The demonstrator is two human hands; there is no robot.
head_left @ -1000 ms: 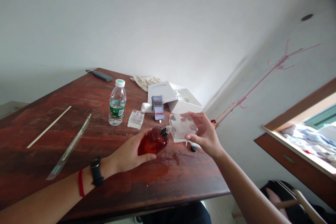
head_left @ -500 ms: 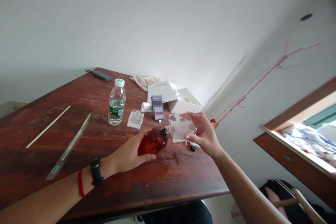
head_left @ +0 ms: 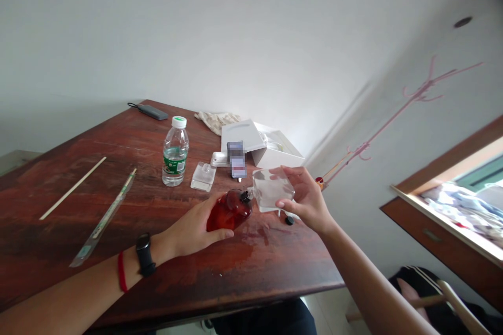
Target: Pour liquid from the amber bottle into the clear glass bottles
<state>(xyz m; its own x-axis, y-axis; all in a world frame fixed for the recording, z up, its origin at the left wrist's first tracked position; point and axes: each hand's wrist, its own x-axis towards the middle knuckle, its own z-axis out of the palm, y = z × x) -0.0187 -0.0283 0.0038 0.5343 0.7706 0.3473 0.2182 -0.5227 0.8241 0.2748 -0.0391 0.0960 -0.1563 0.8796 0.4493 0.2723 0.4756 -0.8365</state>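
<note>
Slick, see-through surfaces over varnished wood
The red bottle (head_left: pixel 228 213) is smooth and shiny, glass or plastic; the clear bottle (head_left: pixel 272 189) looks like glass, glossy with a cloudy face. Dark, grained wood makes up the desk (head_left: pixel 283 264), its sheen wet-looking in patches. The water bottle (head_left: pixel 175 152) is thin, clear plastic. The white box (head_left: pixel 278 159) seems smooth card, the rag (head_left: pixel 217 122) is crumpled cloth, the stick (head_left: pixel 73 188) dull bare wood, and the wall (head_left: pixel 251 36) matt.

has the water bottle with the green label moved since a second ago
No, the water bottle shows no visible shift either way, judged against the wooden table under it.
</note>
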